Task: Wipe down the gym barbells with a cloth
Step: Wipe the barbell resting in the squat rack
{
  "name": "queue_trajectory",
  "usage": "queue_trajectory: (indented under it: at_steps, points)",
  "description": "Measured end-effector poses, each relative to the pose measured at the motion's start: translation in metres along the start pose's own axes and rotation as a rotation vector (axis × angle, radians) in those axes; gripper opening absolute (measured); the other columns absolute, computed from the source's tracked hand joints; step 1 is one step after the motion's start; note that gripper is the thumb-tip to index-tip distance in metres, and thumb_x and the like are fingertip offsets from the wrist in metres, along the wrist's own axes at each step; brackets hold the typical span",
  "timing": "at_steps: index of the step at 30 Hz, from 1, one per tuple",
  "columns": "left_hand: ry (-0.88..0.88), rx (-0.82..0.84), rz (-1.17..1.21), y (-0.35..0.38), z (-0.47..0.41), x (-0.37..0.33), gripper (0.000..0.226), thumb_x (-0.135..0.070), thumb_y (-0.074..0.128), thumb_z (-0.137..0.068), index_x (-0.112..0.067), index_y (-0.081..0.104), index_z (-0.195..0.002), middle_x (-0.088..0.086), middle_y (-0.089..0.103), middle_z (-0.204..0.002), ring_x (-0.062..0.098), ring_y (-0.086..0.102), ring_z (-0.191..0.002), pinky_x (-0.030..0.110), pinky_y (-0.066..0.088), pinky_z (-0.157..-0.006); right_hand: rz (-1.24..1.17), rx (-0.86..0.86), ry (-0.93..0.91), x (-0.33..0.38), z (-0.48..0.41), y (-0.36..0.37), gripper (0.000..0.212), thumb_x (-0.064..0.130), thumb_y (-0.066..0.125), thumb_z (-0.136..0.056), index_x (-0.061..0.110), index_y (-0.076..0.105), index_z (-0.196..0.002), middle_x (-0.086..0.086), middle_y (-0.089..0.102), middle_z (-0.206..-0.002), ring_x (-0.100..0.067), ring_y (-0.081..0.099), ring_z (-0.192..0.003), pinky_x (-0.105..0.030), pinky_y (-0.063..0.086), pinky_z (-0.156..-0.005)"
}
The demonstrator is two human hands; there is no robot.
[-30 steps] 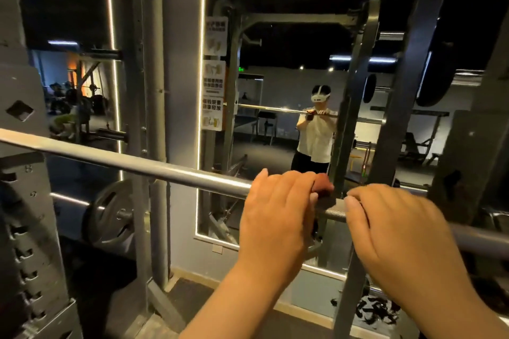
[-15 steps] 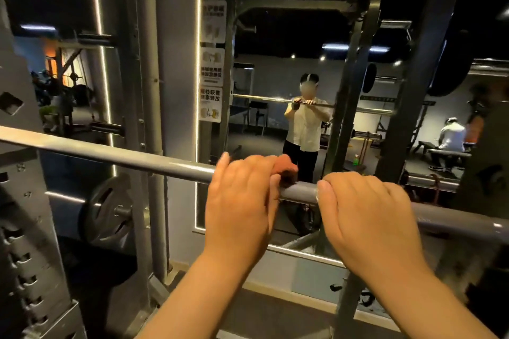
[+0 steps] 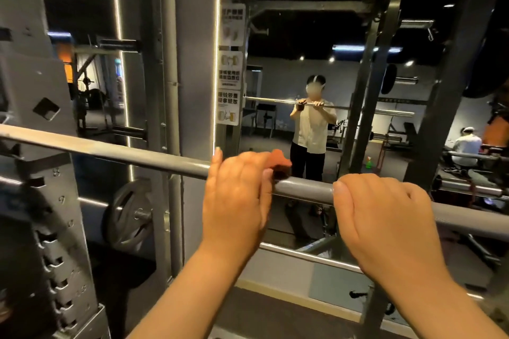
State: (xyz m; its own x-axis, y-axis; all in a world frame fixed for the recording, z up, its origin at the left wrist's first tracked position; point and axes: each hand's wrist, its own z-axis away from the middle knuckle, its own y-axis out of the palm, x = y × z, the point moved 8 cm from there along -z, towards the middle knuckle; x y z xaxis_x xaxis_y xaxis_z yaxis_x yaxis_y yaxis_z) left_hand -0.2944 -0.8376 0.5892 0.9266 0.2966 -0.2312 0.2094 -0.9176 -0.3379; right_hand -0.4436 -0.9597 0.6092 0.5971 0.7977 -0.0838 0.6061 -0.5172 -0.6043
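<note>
My left hand (image 3: pixel 237 195) wrapped over the barbell (image 3: pixel 303 187) pressing a reddish cloth (image 3: pixel 279 164) against it, my right hand (image 3: pixel 385 215) just beside, fingers curled gripping the bar, mirror (image 3: pixel 303 49) ahead

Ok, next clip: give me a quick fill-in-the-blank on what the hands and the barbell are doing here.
1. The left hand holds a reddish ____ on the barbell.
2. The right hand grips the same bar with ____ under it.
3. Straight ahead, a ____ reflects the person.
4. The weight plate sits ____ the bar.
Missing words: cloth; nothing; mirror; below.
</note>
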Motion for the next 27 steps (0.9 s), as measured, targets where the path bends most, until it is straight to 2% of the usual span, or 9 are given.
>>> queue_trajectory:
  at_steps: [3,6,9,12,15,19,22,24,27]
  points:
    - [-0.1,-0.043,0.048,-0.002,0.001,0.012,0.041,-0.037,0.03,-0.11,-0.02,0.064,-0.124,-0.007,0.064,-0.117,0.016,0.056,-0.119,0.047,0.014,-0.127,-0.014,-0.008,-0.009,0.022,-0.005,0.0,0.038,0.039,0.027,-0.104,0.027,0.061,-0.091,0.006,0.055,-0.079,-0.02,0.051,-0.073,-0.035,0.031,-0.07]
    - [0.017,-0.021,0.05,0.002,0.006,-0.004,0.036,-0.033,0.035,-0.109,-0.019,0.062,-0.129,-0.005,0.062,-0.124,0.017,0.054,-0.124,0.05,0.02,-0.124,-0.035,-0.01,-0.03,0.05,-0.011,0.005,0.034,0.039,0.03,-0.103,0.028,0.061,-0.093,0.007,0.055,-0.08,-0.02,0.051,-0.074,-0.033,0.025,-0.072]
    - [0.105,0.013,0.001,-0.01,0.002,0.024,0.038,-0.034,0.034,-0.11,-0.018,0.06,-0.133,-0.003,0.064,-0.125,0.016,0.056,-0.124,0.046,0.021,-0.125,-0.014,-0.011,-0.065,0.067,-0.012,0.008,0.028,0.035,0.037,-0.1,0.025,0.062,-0.091,0.005,0.055,-0.075,-0.022,0.051,-0.067,-0.036,0.032,-0.067]
    - [-0.067,-0.064,0.016,-0.028,-0.004,0.075,0.04,-0.038,0.03,-0.11,-0.02,0.062,-0.127,-0.007,0.063,-0.12,0.013,0.055,-0.122,0.045,0.015,-0.127,-0.004,-0.03,-0.045,0.068,-0.014,0.005,0.024,0.026,0.042,-0.099,0.023,0.062,-0.086,0.004,0.053,-0.069,-0.022,0.048,-0.058,-0.035,0.033,-0.06]
    - [-0.207,-0.128,0.081,-0.027,-0.001,0.077,0.038,-0.035,0.031,-0.109,-0.02,0.063,-0.122,-0.008,0.062,-0.118,0.014,0.053,-0.123,0.049,0.011,-0.127,-0.022,-0.039,-0.038,0.075,-0.021,0.005,0.026,0.021,0.041,-0.1,0.023,0.06,-0.083,0.004,0.051,-0.066,-0.022,0.043,-0.054,-0.033,0.031,-0.056]
    - [-0.051,-0.069,0.098,-0.012,0.0,0.03,0.035,-0.032,0.034,-0.108,-0.021,0.065,-0.121,-0.007,0.062,-0.115,0.014,0.055,-0.118,0.046,0.014,-0.127,-0.057,0.038,-0.064,0.092,-0.027,0.015,0.022,0.039,0.044,-0.098,0.027,0.061,-0.09,0.004,0.056,-0.073,-0.021,0.049,-0.06,-0.036,0.034,-0.061]
    - [0.051,-0.002,0.035,-0.019,-0.003,0.045,0.034,-0.031,0.036,-0.109,-0.02,0.063,-0.127,-0.007,0.064,-0.117,0.012,0.057,-0.118,0.042,0.017,-0.127,-0.062,0.106,-0.12,0.101,-0.031,0.017,0.021,0.038,0.049,-0.095,0.025,0.063,-0.087,0.004,0.054,-0.069,-0.023,0.051,-0.056,-0.035,0.036,-0.056]
    - [-0.044,-0.037,0.008,-0.029,-0.005,0.08,0.038,-0.036,0.032,-0.11,-0.022,0.063,-0.126,-0.01,0.063,-0.119,0.01,0.056,-0.121,0.041,0.015,-0.127,-0.04,0.179,-0.147,0.105,-0.034,0.019,0.026,0.038,0.045,-0.093,0.023,0.065,-0.086,0.003,0.052,-0.065,-0.024,0.051,-0.052,-0.033,0.035,-0.051]
    - [-0.297,-0.176,0.046,-0.043,-0.004,0.119,0.045,-0.045,0.023,-0.11,-0.025,0.06,-0.125,-0.014,0.061,-0.122,0.004,0.05,-0.129,0.043,0.014,-0.128,0.005,0.251,-0.125,0.102,-0.039,0.026,0.04,0.044,0.028,-0.098,0.029,0.066,-0.099,0.006,0.058,-0.074,-0.021,0.057,-0.06,-0.034,0.042,-0.054]
